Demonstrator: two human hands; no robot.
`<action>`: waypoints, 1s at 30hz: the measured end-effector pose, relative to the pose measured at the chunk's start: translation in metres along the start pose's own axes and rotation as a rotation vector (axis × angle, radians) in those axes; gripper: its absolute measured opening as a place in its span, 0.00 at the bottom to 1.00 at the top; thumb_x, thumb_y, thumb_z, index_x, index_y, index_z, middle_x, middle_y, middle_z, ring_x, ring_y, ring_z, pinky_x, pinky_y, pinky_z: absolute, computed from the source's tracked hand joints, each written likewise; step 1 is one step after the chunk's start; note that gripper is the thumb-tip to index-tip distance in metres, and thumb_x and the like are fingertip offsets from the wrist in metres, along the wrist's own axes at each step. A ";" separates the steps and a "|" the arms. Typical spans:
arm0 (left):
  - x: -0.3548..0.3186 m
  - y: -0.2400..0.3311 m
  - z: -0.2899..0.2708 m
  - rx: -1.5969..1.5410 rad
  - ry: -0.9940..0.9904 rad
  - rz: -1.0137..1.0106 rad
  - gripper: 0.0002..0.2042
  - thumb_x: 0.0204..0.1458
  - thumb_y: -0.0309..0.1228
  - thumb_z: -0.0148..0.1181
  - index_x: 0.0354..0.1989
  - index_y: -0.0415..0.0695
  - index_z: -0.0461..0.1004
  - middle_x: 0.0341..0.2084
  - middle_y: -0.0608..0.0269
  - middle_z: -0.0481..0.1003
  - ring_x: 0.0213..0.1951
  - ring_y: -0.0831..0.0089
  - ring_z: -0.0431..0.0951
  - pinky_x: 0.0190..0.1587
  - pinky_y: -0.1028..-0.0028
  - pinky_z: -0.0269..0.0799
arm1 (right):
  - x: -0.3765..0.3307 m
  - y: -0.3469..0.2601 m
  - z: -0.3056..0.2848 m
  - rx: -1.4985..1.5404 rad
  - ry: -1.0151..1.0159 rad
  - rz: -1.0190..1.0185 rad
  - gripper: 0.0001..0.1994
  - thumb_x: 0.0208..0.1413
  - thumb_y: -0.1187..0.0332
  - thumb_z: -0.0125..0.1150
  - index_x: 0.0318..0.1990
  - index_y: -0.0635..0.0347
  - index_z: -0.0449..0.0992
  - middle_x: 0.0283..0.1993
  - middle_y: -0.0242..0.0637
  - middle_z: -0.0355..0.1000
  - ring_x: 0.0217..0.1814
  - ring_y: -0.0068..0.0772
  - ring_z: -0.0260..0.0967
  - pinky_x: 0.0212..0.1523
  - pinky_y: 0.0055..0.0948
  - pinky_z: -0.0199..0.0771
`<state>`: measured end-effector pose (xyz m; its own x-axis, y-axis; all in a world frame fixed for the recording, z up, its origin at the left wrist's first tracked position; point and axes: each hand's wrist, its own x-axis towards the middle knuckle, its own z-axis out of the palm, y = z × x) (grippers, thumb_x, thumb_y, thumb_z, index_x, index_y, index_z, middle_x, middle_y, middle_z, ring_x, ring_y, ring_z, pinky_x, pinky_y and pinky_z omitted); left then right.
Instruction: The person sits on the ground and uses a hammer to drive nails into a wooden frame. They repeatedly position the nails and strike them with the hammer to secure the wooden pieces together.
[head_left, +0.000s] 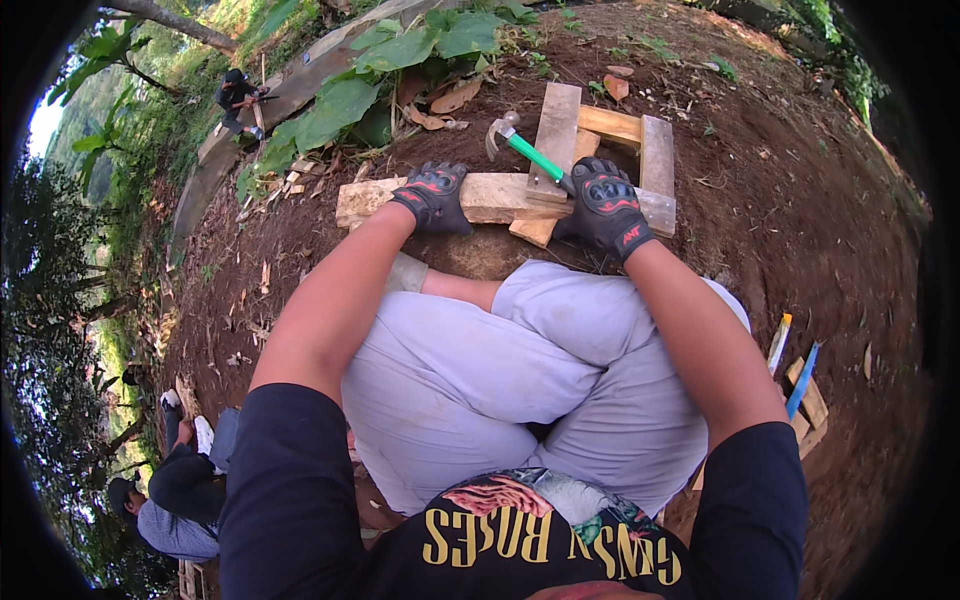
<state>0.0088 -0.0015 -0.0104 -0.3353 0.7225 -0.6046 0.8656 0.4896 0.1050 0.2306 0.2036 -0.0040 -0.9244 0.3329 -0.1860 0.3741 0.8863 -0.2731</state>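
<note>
Head view. The black T-shirt (400, 560) of the seated person bears large yellow lettering, inverted to the viewer and partly interrupted by its folds; small red lettering marks the cuff of the right glove. The left hand (436, 198), in a black glove with red trim, lies bent across a pale squared wooden beam (495, 197); its fingertips are hidden, so whether it grips cannot be told. The right hand (603, 205), similarly gloved, is closed around the dark end of a green-handled steel claw hammer (537, 160), the butt concealed beneath the palm. The hammer lies aslant over a frame of grey and yellowish boards (556, 130), its head beyond the left edge. The joints under the right hand are obscured. At right, a flat blue strip (803, 380) of uncertain kind lies on wood offcuts (812, 410), partly covered by the sleeve. Two other people, at upper left (238, 98) and lower left, appear too small or dim for detail.
</note>
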 end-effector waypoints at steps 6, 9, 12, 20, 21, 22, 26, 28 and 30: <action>-0.006 0.001 0.021 -0.123 0.054 0.019 0.49 0.38 0.52 0.76 0.69 0.39 0.66 0.64 0.42 0.72 0.68 0.45 0.71 0.72 0.52 0.65 | 0.003 0.002 -0.007 0.045 -0.036 -0.010 0.32 0.39 0.55 0.83 0.53 0.58 0.80 0.56 0.46 0.74 0.63 0.51 0.72 0.64 0.49 0.74; -0.003 0.002 0.023 -0.113 0.095 0.031 0.46 0.38 0.51 0.77 0.66 0.39 0.68 0.63 0.42 0.73 0.67 0.45 0.72 0.70 0.51 0.67 | 0.005 0.003 -0.003 0.045 -0.055 -0.004 0.32 0.40 0.55 0.83 0.54 0.57 0.80 0.57 0.46 0.73 0.64 0.52 0.72 0.64 0.49 0.73; 0.001 -0.002 0.020 -0.122 0.062 0.050 0.45 0.37 0.51 0.77 0.64 0.39 0.69 0.62 0.42 0.73 0.66 0.45 0.72 0.70 0.50 0.67 | 0.008 0.002 -0.007 0.039 -0.087 -0.045 0.31 0.40 0.55 0.82 0.52 0.58 0.79 0.57 0.47 0.72 0.64 0.54 0.70 0.64 0.50 0.73; 0.007 0.000 0.013 -0.097 -0.007 0.054 0.45 0.37 0.52 0.77 0.64 0.40 0.69 0.62 0.42 0.73 0.67 0.44 0.72 0.71 0.49 0.66 | 0.010 0.013 0.003 0.066 -0.026 -0.081 0.28 0.42 0.56 0.81 0.48 0.59 0.77 0.54 0.51 0.70 0.61 0.58 0.69 0.61 0.52 0.72; 0.007 -0.001 0.013 -0.107 -0.005 0.054 0.46 0.37 0.52 0.77 0.65 0.40 0.69 0.62 0.42 0.73 0.67 0.44 0.72 0.71 0.49 0.66 | 0.010 0.011 0.003 0.064 -0.023 -0.077 0.27 0.42 0.56 0.81 0.47 0.59 0.77 0.54 0.52 0.70 0.60 0.58 0.69 0.60 0.52 0.72; 0.007 -0.002 0.014 -0.116 -0.004 0.055 0.46 0.37 0.52 0.77 0.65 0.40 0.68 0.62 0.42 0.73 0.67 0.44 0.72 0.71 0.49 0.66 | 0.009 0.010 0.001 0.077 -0.024 -0.089 0.27 0.43 0.57 0.80 0.47 0.59 0.77 0.53 0.52 0.70 0.60 0.59 0.69 0.60 0.52 0.72; 0.014 -0.014 0.022 -0.128 0.039 0.103 0.46 0.38 0.51 0.77 0.65 0.37 0.68 0.61 0.39 0.72 0.64 0.43 0.74 0.68 0.50 0.70 | 0.013 0.015 -0.005 0.134 -0.094 -0.127 0.25 0.47 0.58 0.77 0.49 0.61 0.76 0.53 0.51 0.71 0.60 0.59 0.70 0.60 0.52 0.73; 0.014 -0.009 0.020 -0.101 0.064 0.099 0.46 0.38 0.51 0.77 0.65 0.37 0.68 0.61 0.39 0.73 0.64 0.43 0.74 0.68 0.51 0.71 | 0.014 0.021 -0.004 0.149 -0.126 -0.089 0.24 0.49 0.59 0.75 0.50 0.62 0.76 0.54 0.51 0.71 0.60 0.59 0.70 0.60 0.52 0.73; 0.014 -0.006 0.018 -0.088 0.071 0.093 0.46 0.38 0.51 0.78 0.65 0.38 0.69 0.61 0.39 0.73 0.64 0.44 0.74 0.67 0.52 0.72 | 0.013 0.020 -0.003 0.153 -0.121 -0.019 0.23 0.50 0.60 0.73 0.50 0.62 0.76 0.53 0.52 0.71 0.59 0.59 0.70 0.60 0.52 0.73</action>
<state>0.0056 -0.0035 -0.0338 -0.2828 0.7979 -0.5323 0.8596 0.4571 0.2285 0.2257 0.2272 -0.0090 -0.9192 0.2675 -0.2891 0.3722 0.8298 -0.4157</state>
